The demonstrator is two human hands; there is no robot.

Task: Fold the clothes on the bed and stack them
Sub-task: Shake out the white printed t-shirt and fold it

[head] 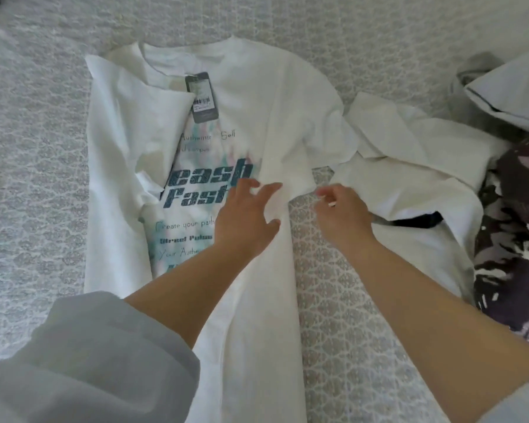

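Observation:
A white T-shirt (275, 96) with blue-green printed lettering and a grey hang tag (201, 97) lies flat on the bed, collar away from me. Both long sides are folded in over the print. My left hand (245, 215) rests flat, fingers spread, on the folded right panel. My right hand (344, 215) hovers just right of the shirt's edge over the bedspread, fingers curled and loosely pinched, with nothing clearly held in them. The shirt's right sleeve trails toward another white garment (409, 154).
A grey patterned bedspread (34, 178) covers the bed. At the right lie a crumpled white garment, a dark patterned garment (513, 239) and a pale grey piece (510, 87). A dark strap (416, 222) shows under the white cloth.

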